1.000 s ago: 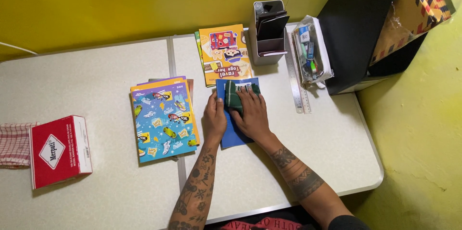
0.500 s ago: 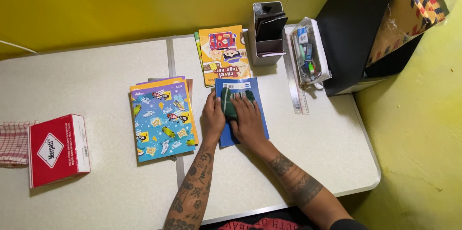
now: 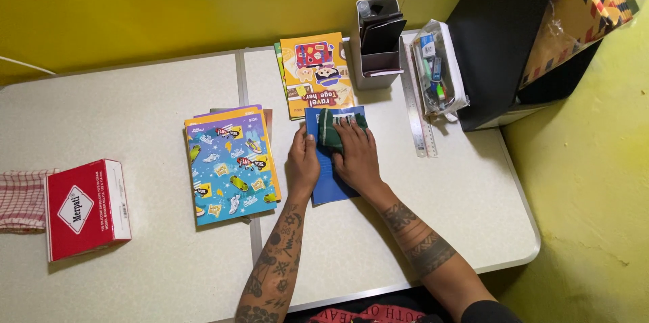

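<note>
A blue notebook (image 3: 326, 184) lies flat on the white table (image 3: 135, 107). My right hand (image 3: 357, 154) presses a folded dark green cloth (image 3: 327, 130) onto the notebook's upper part. My left hand (image 3: 303, 161) rests flat on the notebook's left edge, fingers together, pinning it down. Part of the cover is hidden under both hands.
A stack of colourful notebooks (image 3: 230, 164) lies left of the hands, and an orange-yellow book (image 3: 316, 73) behind them. Further back stand a grey holder (image 3: 377, 42), a metal ruler (image 3: 416, 107) and a clear pencil case (image 3: 436, 69). A red box (image 3: 84, 208) and checked cloth (image 3: 19, 198) sit far left.
My right hand has slid the green cloth back up toward the top of the blue notebook, after moving down half a second ago. My left hand stays on the left edge.
</note>
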